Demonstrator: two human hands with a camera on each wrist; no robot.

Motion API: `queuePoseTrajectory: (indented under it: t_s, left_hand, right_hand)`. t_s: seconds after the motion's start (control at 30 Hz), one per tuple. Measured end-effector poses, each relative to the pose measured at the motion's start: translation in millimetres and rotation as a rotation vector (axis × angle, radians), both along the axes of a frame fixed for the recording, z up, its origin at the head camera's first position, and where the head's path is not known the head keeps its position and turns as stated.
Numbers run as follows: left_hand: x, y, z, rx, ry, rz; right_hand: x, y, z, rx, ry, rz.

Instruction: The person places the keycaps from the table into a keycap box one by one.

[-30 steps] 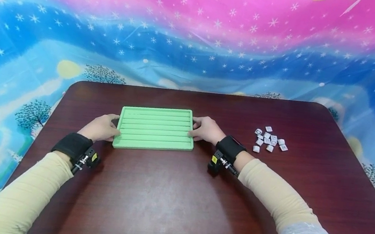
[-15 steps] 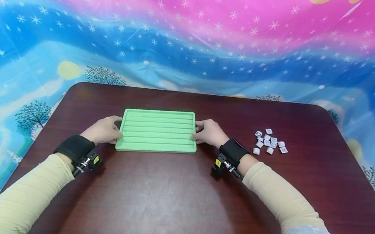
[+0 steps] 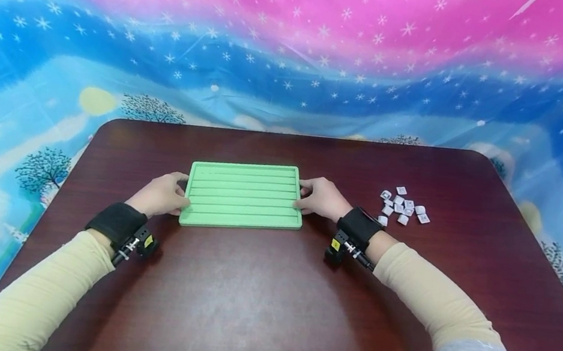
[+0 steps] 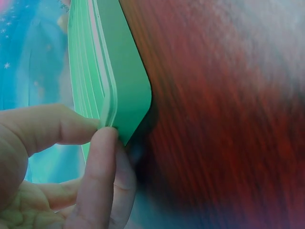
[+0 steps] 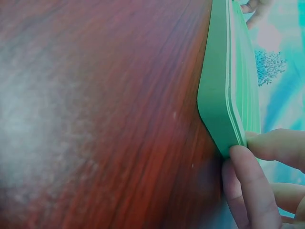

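Observation:
A light green rectangular tray [image 3: 244, 196] with long parallel ridges lies between both hands on the table, in the head view. My left hand [image 3: 161, 194] pinches its left short edge; in the left wrist view the thumb and fingers [image 4: 97, 176] meet on the rim near a corner. At the opposite short edge my right hand [image 3: 327, 199] pinches the rim, thumb on the inner side. The right wrist view shows the fingers [image 5: 255, 191] against the outer wall close to a rounded corner. Nothing is seen lying in the tray.
Several small white square pieces like keycaps [image 3: 404, 206] lie loosely grouped on the dark reddish-brown table [image 3: 240, 303], right of the right hand. Behind the table hangs a pink and blue patterned cloth [image 3: 300, 51].
Both hands have moved the tray a short way to the right across the table, nearer the white pieces. Their hold on its two short edges stays the same.

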State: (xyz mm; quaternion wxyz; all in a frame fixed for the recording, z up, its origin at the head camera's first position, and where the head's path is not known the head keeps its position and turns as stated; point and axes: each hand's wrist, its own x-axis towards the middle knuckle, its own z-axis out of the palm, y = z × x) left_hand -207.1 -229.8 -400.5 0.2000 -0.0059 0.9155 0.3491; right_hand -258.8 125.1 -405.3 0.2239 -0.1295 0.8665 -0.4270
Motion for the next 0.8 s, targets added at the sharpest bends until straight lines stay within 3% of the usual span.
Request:
queuePoseTrajectory:
  t_s: [0.8]
  left_hand:
    - [5.4,25.0,-5.8,0.013,0.030,0.005]
  right_hand:
    - [16.2,36.1,-6.4,-0.096,-0.056,-0.022]
